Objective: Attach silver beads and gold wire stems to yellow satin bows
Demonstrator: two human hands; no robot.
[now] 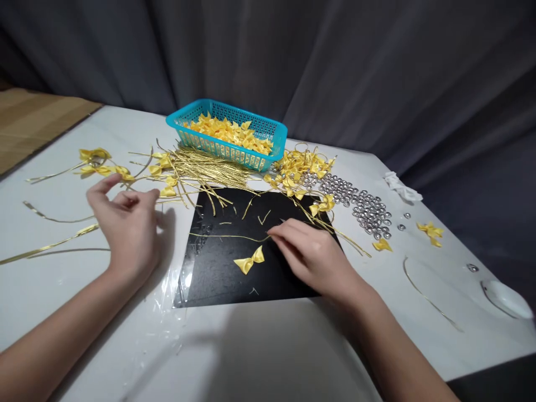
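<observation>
My right hand (312, 251) pinches one end of a thin gold cord (228, 237) between thumb and fingertips. The cord stretches leftward across a black mat (218, 285). Below it on the mat lies a single yellow satin bow (250, 260). My left hand (128, 223) hovers over the white table left of the mat, thumb and index finger apart, with nothing visible between them. Yellow bows with gold cords (98, 162) lie just beyond its fingers, and another yellow bow (168, 188) is close to its thumb.
A blue plastic basket (276, 131) of yellow bows stands at the back. Before it lies a bundle of gold cords (209, 167). Rightward are piled finished-looking bows (304, 164), silver beads (371, 212), a white crumpled piece (402, 187) and a white rounded object (506, 298).
</observation>
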